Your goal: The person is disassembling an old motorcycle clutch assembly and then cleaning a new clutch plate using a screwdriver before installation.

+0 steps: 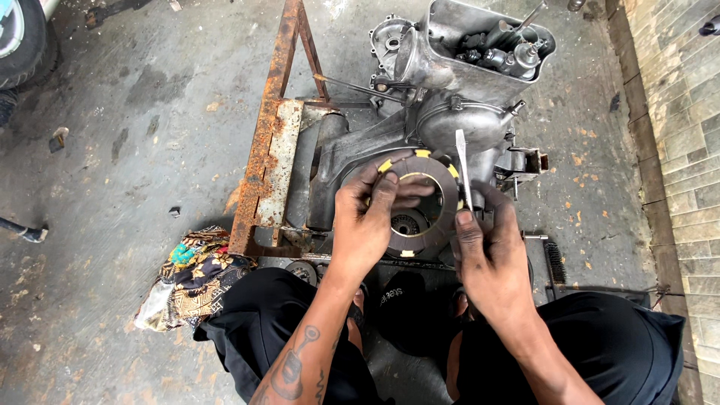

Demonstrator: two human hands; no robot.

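Two hands over the grey metal engine casing (pixel 450 120): the left hand (pixel 367 225) has its fingers (pixel 386 187) curled round a dark ring-shaped clutch plate with yellow tabs (pixel 429 217), held just above the casing's round opening. The right hand (pixel 487 255) pinches a flat-bladed screwdriver (pixel 463 169), blade pointing up beside the plate. A patterned rag (pixel 191 274) lies on the concrete floor (pixel 150 112).

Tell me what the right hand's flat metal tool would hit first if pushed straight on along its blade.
Probably the grey metal engine casing: the right hand holds the slim flat metal tool pointing up-frame beside the dark ring-shaped clutch plate, its tip already over the casing. Depth is unclear.
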